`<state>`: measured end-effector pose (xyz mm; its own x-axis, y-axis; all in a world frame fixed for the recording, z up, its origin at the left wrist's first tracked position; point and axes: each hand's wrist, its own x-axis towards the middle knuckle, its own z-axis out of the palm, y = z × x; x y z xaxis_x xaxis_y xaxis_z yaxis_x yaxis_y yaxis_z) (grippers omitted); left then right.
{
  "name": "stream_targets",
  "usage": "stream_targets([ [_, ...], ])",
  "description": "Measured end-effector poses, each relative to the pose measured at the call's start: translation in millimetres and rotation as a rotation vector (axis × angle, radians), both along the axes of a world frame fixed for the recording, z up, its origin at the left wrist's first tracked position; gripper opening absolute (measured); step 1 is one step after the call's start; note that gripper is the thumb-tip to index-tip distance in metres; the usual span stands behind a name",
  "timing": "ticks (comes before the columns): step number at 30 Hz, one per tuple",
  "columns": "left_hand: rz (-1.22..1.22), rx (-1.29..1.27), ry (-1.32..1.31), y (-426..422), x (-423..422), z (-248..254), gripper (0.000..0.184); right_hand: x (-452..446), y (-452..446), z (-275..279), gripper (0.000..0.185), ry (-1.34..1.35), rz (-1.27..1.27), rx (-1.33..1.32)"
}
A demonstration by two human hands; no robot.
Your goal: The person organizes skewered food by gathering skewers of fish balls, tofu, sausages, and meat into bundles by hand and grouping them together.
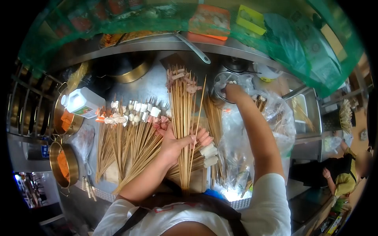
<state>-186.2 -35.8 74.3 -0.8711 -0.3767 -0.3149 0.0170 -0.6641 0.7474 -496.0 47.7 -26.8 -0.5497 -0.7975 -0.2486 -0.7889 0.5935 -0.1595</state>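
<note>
My left hand (177, 142) is wrapped round an upright bundle of bamboo skewers (185, 114). Pinkish meat pieces (182, 80) sit near the far tips. One bare skewer (199, 112) sticks out at the bundle's right side under my thumb. My right hand (234, 93) reaches into a round bowl (221, 84) at the back; the fingers are hidden, so I cannot see what they touch. Left of the bundle lie more skewers (134, 137) with white pieces (141, 108) on their ends. Pink sausage-like pieces (204, 137) and pale blocks (209, 151) show beside my left hand.
A white plastic jug (82, 103) stands at the left, near brass-coloured pots (65, 163) with orange contents. Clear plastic bags (236, 145) and loose skewers lie at the right. Green netting (149, 23) hangs over a metal ledge at the back. Another person (342, 173) is at far right.
</note>
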Motion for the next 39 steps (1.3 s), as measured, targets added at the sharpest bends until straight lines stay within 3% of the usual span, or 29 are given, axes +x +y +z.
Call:
stream_targets([
  [2, -0.050, -0.092, -0.016, -7, 3, -17, 0.034, 8, -6, 4, 0.020, 0.147, 0.006, 0.008],
  [6, -0.061, -0.195, -0.073, -7, 1, -22, 0.033, 15, -17, 0, 0.022, 0.127, -0.095, 0.017],
  [9, -0.045, -0.005, 0.020, -5, 2, -8, 0.033, 9, -11, -12, 0.028, 0.213, -0.052, 0.016],
  [11, -0.049, -0.019, -0.004, -6, 3, -9, 0.033, 8, 3, -7, 0.025, 0.409, 0.182, 0.011],
  [12, -0.056, -0.035, -0.022, -7, 2, -8, 0.033, 3, 5, -7, 0.025, 0.412, 0.184, 0.011],
  [14, -0.052, -0.017, -0.011, -7, 2, -4, 0.034, -5, 7, -8, 0.028, 0.110, 0.008, 0.031],
  [15, -0.048, 0.003, -0.006, -7, 2, -3, 0.034, -4, 6, 0, 0.028, 0.116, 0.008, 0.033],
  [17, -0.041, -0.003, -0.007, -6, 3, -4, 0.034, 5, 5, 23, 0.035, 0.084, -0.002, 0.315],
  [21, -0.045, 0.003, 0.009, -8, 4, -8, 0.033, 2, 13, 31, 0.040, 0.181, -0.066, 0.221],
  [23, -0.049, 0.000, 0.024, -7, 4, -14, 0.034, -10, 12, 40, 0.036, -0.035, 0.056, 0.279],
  [27, -0.037, -0.010, 0.045, -5, 1, -22, 0.035, -22, 11, 59, 0.032, 0.063, 0.147, 0.390],
  [29, -0.033, -0.021, 0.024, -5, 2, -14, 0.034, -26, 21, 72, 0.025, -0.289, -0.115, -0.015],
  [30, -0.027, -0.031, 0.002, -5, 3, -12, 0.034, -28, 27, 76, 0.025, -0.289, -0.118, -0.017],
  [32, -0.018, -0.049, 0.001, -4, 4, -16, 0.038, -29, 40, 80, 0.022, -0.394, 0.041, -0.384],
  [33, -0.007, -0.065, 0.001, -5, 4, -18, 0.043, -31, 45, 79, 0.022, -0.395, 0.040, -0.384],
  [35, -0.015, -0.058, 0.016, -5, 3, -17, 0.043, -33, 55, 74, 0.023, -0.671, -0.167, -0.599],
  [36, -0.022, -0.049, 0.033, -5, 2, -18, 0.043, -27, 55, 77, 0.023, -0.672, -0.169, -0.596],
  [38, -0.040, -0.037, 0.032, -4, 2, -18, 0.037, -4, 49, 86, 0.020, -0.532, -0.231, -0.188],
  [39, -0.055, -0.030, 0.035, -5, 1, -18, 0.032, -1, 45, 84, 0.020, -0.533, -0.235, -0.190],
])
